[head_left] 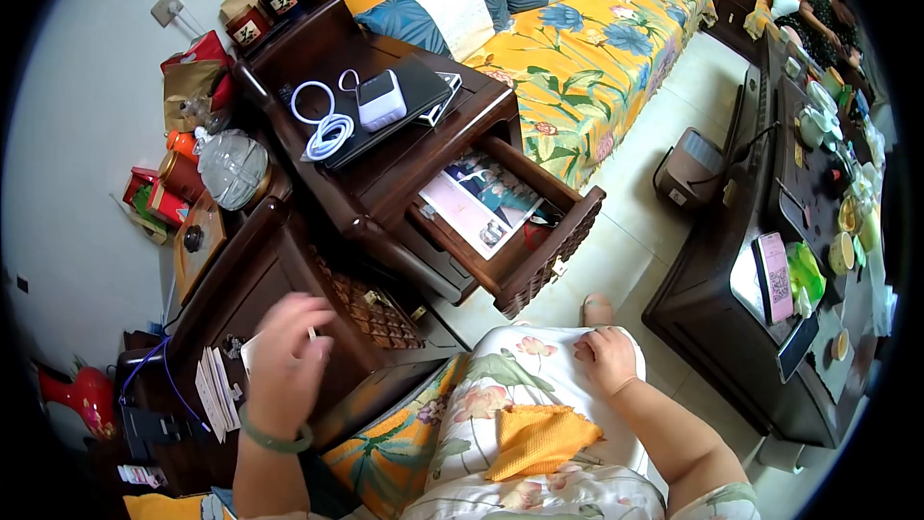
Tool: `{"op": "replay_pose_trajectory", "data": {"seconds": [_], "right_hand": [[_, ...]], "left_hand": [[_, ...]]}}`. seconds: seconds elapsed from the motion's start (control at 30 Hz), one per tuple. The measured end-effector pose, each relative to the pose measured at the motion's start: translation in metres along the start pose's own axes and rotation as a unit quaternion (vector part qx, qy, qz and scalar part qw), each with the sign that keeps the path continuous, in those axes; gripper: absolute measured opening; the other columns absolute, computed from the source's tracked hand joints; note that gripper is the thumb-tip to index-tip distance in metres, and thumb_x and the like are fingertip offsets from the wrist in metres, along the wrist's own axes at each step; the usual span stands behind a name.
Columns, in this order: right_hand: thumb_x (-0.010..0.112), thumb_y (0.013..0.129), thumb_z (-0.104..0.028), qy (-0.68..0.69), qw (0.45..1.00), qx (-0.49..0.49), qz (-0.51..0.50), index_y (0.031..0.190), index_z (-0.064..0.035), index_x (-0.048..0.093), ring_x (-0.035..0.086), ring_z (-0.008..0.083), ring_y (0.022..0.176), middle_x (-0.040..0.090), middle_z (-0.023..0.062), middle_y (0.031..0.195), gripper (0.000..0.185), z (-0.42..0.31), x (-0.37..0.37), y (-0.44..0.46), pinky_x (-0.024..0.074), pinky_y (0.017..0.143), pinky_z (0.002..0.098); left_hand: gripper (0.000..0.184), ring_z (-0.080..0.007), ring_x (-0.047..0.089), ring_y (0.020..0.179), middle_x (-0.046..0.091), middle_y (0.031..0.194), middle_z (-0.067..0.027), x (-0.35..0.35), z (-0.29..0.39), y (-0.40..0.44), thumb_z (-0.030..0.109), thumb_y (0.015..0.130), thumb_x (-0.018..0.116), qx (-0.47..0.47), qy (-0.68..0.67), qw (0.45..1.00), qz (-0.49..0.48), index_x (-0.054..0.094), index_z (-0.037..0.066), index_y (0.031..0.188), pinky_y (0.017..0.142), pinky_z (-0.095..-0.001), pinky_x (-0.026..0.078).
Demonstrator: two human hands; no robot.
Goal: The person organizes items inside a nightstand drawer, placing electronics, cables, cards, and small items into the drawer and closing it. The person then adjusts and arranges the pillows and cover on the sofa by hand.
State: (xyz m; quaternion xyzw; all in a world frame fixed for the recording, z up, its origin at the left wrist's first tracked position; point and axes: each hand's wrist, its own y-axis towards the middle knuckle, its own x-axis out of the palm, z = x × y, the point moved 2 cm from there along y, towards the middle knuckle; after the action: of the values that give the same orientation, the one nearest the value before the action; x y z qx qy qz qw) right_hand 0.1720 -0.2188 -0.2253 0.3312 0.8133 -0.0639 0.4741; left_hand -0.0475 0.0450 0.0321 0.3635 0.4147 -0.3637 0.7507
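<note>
Left hand raised over the dark wood furniture, left of the lap, green bangle at the wrist; blurred, fingers loosely curled, thumb apart from them. A small pale bit shows by the fingers; cannot tell whether it is held. Right hand palm down on the floral-print clothing over the knee, fingers part-bent, loosely open, no object seen in its grasp. Yellow cloth rumpled on the lap, between the forearms, just below the right hand and apart from both hands. Stack of papers just beside the left hand, on its outer side, edges fanned. Ahead, between the hands, drawer pulled out, printed sheets lying inside. Beyond the left hand, on the side table: coiled white cable, small white device on a flat black item. Glass jar farther left. Well right of the right hand: low table bearing a phone with a lit QR code, a darker phone near it.
</note>
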Motion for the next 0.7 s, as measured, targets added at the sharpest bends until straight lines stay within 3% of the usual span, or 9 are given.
{"op": "replay_pose_trajectory", "data": {"seconds": [0.03,0.1,0.23,0.37,0.47,0.57,0.6,0.7], "right_hand": [[0.065,0.063,-0.012,-0.003,1.000,0.001,0.001,0.067,-0.0091,0.056,0.053,0.0258,0.065,0.055,0.0066,0.065,0.010,0.000,0.000,0.001,0.0440,0.063,0.0374],[0.065,0.063,-0.012,-0.006,1.000,-0.004,0.010,0.066,-0.0091,0.056,0.053,0.0259,0.065,0.055,0.0066,0.065,0.010,0.001,0.000,0.001,0.0442,0.062,0.0373],[0.064,0.062,-0.012,-0.006,1.000,-0.009,0.016,0.066,-0.0092,0.056,0.053,0.0256,0.064,0.055,0.0065,0.065,0.010,0.004,0.003,0.003,0.0446,0.059,0.0371],[0.064,0.061,-0.012,-0.003,1.000,-0.004,-0.001,0.066,-0.0095,0.056,0.053,0.0251,0.064,0.055,0.0063,0.065,0.009,0.004,0.006,0.007,0.0449,0.060,0.0365],[0.064,0.062,-0.012,0.001,1.000,0.003,-0.015,0.066,-0.0099,0.057,0.053,0.0249,0.063,0.054,0.0060,0.064,0.009,0.000,0.003,0.009,0.0449,0.060,0.0363],[0.064,0.062,-0.013,0.005,1.000,0.008,-0.020,0.066,-0.0101,0.057,0.053,0.0247,0.063,0.055,0.0058,0.065,0.009,0.003,0.002,0.011,0.0448,0.060,0.0363],[0.065,0.062,-0.013,0.004,1.000,0.011,-0.023,0.066,-0.0102,0.057,0.053,0.0246,0.064,0.055,0.0057,0.065,0.009,0.004,0.001,0.012,0.0448,0.060,0.0362],[0.065,0.062,-0.014,0.009,1.000,0.010,-0.024,0.066,-0.0100,0.057,0.053,0.0246,0.064,0.054,0.0059,0.065,0.010,0.006,0.002,0.013,0.0447,0.061,0.0362]], "left_hand": [[0.026,-0.0303,0.051,0.107,0.055,0.110,-0.0159,0.014,0.015,0.018,0.005,0.078,0.053,-0.002,-0.031,0.995,-0.099,0.055,0.000,0.104,0.093,-0.0346,0.038],[0.028,-0.0315,0.052,0.102,0.056,0.107,-0.0177,0.052,0.020,0.042,0.009,0.079,0.054,0.090,0.016,0.979,-0.184,0.055,0.000,0.106,0.089,-0.0356,0.042],[0.022,-0.0316,0.053,0.097,0.057,0.104,-0.0173,0.137,0.007,0.103,0.009,0.081,0.049,0.115,0.085,0.967,-0.213,0.056,-0.001,0.100,0.085,-0.0379,0.043],[0.021,-0.0328,0.055,0.096,0.059,0.099,-0.0176,0.200,-0.017,0.169,0.010,0.082,0.043,0.005,0.248,0.929,-0.276,0.057,0.001,0.095,0.083,-0.0391,0.044],[0.025,-0.0303,0.056,0.099,0.059,0.100,-0.0175,0.225,-0.036,0.194,0.014,0.084,0.044,-0.108,0.302,0.897,-0.305,0.057,0.003,0.102,0.084,-0.0382,0.045],[0.027,-0.0295,0.055,0.102,0.057,0.107,-0.0188,0.236,-0.045,0.205,0.017,0.085,0.045,-0.125,0.366,0.837,-0.388,0.056,0.002,0.104,0.086,-0.0365,0.045],[0.028,-0.0283,0.055,0.103,0.056,0.110,-0.0195,0.237,-0.048,0.207,0.016,0.084,0.046,-0.180,0.324,0.865,-0.337,0.056,0.001,0.106,0.086,-0.0357,0.045],[0.038,-0.0271,0.051,0.110,0.050,0.121,-0.0166,0.244,-0.062,0.212,0.030,0.085,0.053,-0.224,0.314,0.870,-0.307,0.055,0.004,0.113,0.088,-0.0349,0.044]]}}
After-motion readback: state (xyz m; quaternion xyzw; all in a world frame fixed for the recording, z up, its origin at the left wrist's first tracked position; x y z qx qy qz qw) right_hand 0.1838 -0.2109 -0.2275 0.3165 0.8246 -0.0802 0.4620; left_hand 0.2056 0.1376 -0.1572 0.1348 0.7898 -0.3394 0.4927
